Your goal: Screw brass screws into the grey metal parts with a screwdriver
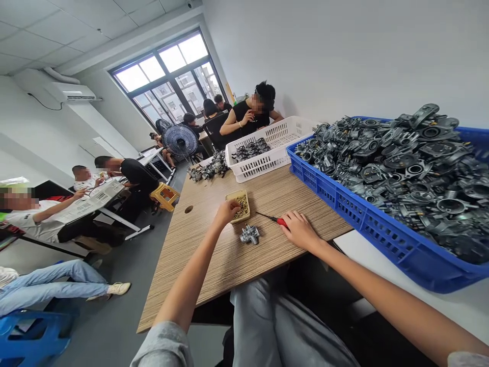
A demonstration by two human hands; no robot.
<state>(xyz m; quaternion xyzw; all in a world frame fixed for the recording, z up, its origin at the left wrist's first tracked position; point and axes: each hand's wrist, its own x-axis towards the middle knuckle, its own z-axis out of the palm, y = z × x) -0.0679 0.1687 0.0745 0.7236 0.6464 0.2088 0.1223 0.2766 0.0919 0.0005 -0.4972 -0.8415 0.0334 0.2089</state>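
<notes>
In the head view, the metal part lies on the wood-grain worktop, between the small tub and the near edge. It is silver-grey and irregular, with stubby projections on several sides and a dull sheen; its finer detail is too small to read. The tub is pale yellow and squarish, filled with small brass-coloured pieces. The left hand has its fingers bunched down in the tub; whether they pinch a piece I cannot tell. The right hand, nearer the worktop's right edge, is closed over the red handle of a screwdriver, whose thin dark shaft points toward the tub.
</notes>
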